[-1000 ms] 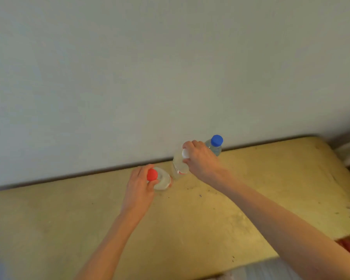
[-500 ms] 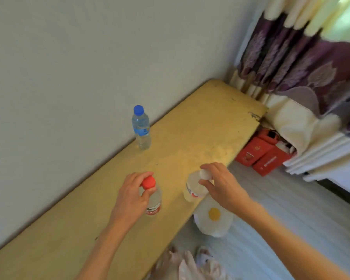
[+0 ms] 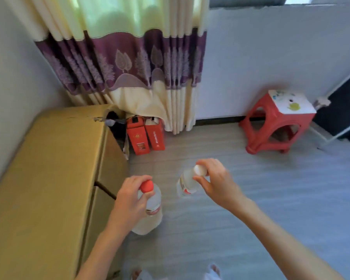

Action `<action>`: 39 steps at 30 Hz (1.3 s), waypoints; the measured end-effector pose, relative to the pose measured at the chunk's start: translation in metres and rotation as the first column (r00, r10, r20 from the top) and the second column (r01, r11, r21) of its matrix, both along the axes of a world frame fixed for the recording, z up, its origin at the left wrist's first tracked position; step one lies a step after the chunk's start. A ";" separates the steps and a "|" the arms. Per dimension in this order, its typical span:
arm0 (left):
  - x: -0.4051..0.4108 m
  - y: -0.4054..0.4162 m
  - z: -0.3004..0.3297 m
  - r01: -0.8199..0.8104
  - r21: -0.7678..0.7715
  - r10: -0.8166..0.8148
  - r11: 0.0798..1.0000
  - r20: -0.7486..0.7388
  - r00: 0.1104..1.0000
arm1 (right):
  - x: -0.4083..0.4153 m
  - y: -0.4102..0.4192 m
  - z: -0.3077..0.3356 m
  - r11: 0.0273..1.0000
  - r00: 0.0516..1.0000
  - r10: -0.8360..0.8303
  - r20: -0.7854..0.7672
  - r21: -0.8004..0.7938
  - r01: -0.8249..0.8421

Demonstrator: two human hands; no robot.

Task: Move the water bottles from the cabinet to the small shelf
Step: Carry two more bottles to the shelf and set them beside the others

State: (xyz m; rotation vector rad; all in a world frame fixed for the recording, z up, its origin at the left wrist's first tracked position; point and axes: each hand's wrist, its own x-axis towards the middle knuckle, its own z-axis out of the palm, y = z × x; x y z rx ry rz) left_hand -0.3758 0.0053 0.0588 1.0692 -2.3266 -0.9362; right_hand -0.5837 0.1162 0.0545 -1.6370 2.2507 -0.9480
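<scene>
From the head camera, the left hand (image 3: pixel 129 201) is closed around the neck of a clear plastic water bottle with a red cap (image 3: pixel 152 207), fingers curled just under the cap, and the right hand (image 3: pixel 215 183) pinches the neck of a smaller clear plastic bottle with a white cap (image 3: pixel 187 183) between thumb and fingers. Half a second ago both bottles hung over the yellow-brown top of the low cabinet (image 3: pixel 49 178), with a blue-capped bottle standing beyond them by the wall; now the view has swung to the right, both held bottles hang over the grey plank floor (image 3: pixel 271 199), clear of the cabinet's front edge, and the blue-capped bottle is out of sight. The cabinet's edge runs just left of the left grip, and the two bottles hang apart from each other. Ahead of the grips the floor lies open up to two red cartons (image 3: pixel 146 136) under the purple-banded cream curtain (image 3: pixel 129 63). Further ahead and to the right of the right grip stands a red plastic stool with a white top (image 3: pixel 279 124), well apart from both hands.
</scene>
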 end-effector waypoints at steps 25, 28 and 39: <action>-0.626 0.294 -0.027 0.913 0.040 -0.912 0.406 0.078 0.403 | -0.395 0.415 -0.025 0.319 0.310 -0.947 0.080 0.157 0.935; -0.696 0.330 -0.025 0.948 0.059 -0.948 0.313 0.075 0.309 | -0.440 0.442 -0.024 0.200 0.180 -0.975 0.131 0.158 0.967; -0.904 0.480 -0.031 0.977 0.091 -0.974 0.193 0.140 0.180 | -0.615 0.574 -0.038 0.048 0.020 -0.987 0.161 0.171 0.984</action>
